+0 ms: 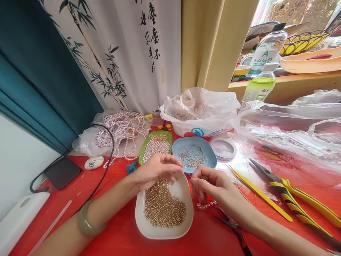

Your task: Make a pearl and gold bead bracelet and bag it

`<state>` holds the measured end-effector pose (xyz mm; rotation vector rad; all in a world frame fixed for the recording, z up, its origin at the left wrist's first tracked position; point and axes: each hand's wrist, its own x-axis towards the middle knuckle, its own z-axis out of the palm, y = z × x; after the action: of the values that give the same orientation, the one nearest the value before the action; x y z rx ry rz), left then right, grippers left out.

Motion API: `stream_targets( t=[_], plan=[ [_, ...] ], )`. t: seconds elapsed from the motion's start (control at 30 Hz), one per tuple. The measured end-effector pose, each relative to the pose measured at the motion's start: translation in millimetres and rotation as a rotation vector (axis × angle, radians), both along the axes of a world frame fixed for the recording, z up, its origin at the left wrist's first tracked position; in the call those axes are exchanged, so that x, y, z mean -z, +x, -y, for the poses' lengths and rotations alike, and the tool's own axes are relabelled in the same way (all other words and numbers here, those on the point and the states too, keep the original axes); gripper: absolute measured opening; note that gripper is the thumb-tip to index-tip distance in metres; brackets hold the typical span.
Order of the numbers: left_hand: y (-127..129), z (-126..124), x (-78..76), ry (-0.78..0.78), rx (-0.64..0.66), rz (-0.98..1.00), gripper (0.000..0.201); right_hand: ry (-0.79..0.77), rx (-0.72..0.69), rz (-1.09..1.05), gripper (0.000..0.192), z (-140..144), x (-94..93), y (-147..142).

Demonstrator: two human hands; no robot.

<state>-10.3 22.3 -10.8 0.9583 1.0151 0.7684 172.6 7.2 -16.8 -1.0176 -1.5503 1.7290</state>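
My left hand [163,170] is above a white dish [165,233] of small gold beads [163,206]. Its thumb and fingertips come together in a pinch, and whatever sits between them is too small to make out. Close by on the right, my right hand [210,182] pinches a thin beading wire that points toward the left fingertips. A short string of pinkish pearl beads [207,205] hangs below the right hand. Behind the hands are a green dish [141,156] with pearl and gold beads and a blue dish [211,161] holding metal pins.
Dark-jawed pliers [231,224] lie under my right forearm. Yellow tweezers [262,195] and large yellow-black pliers [287,192] are at the right. Pearl strands [122,129], a white plastic bag [205,121], a wire spool [223,148] and a black cable [113,142] lie around on the red table.
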Motion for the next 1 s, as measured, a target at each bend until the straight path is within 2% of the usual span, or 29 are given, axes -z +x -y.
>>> stream_targets(
  t=[0.53,1.0],
  plan=[
    [2.3,4.2,6.6,0.004,0.083,0.040,0.015,-0.029,0.019,0.012,0.011,2.8,-3.1,-1.5],
    [3.3,4.0,7.8,-0.006,0.047,0.031,0.014,-0.021,-0.001,0.028,0.012,3.9,0.3,-2.3]
  ],
)
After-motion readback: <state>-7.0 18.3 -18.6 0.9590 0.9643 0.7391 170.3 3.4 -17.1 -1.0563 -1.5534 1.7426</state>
